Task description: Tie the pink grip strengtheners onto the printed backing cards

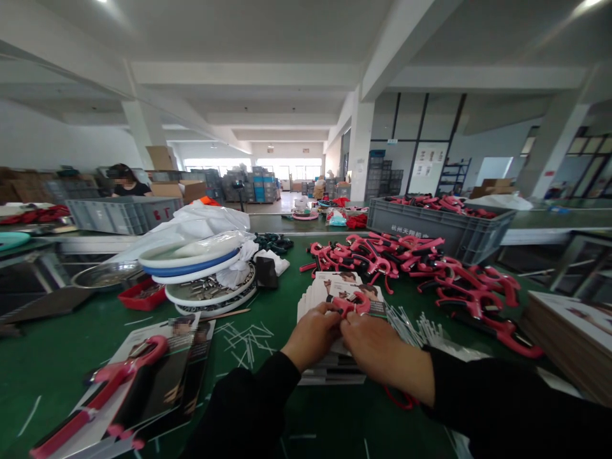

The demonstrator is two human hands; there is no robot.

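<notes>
My left hand [313, 333] and my right hand [370, 341] meet over a stack of printed cards [310, 299]. Their fingers are closed around a pink and black two-handled tool [357, 302] with a curved end, which lies on the top card. My hands cover most of that tool, and any small piece between the fingertips is hidden. Thin white plastic ties [404, 325] lie beside the stack, near my right wrist. On the left, another pink and black tool [112, 376] rests on a printed card [165, 357].
Many pink tools [382, 255] are heaped behind the cards, before a grey crate [430, 229] of more. White-rimmed trays [210, 293] of metal parts, a red bin [142, 295] and loose white strips [246, 341] are on the left. Boxes [568, 338] stand right. A person [131, 182] is far left.
</notes>
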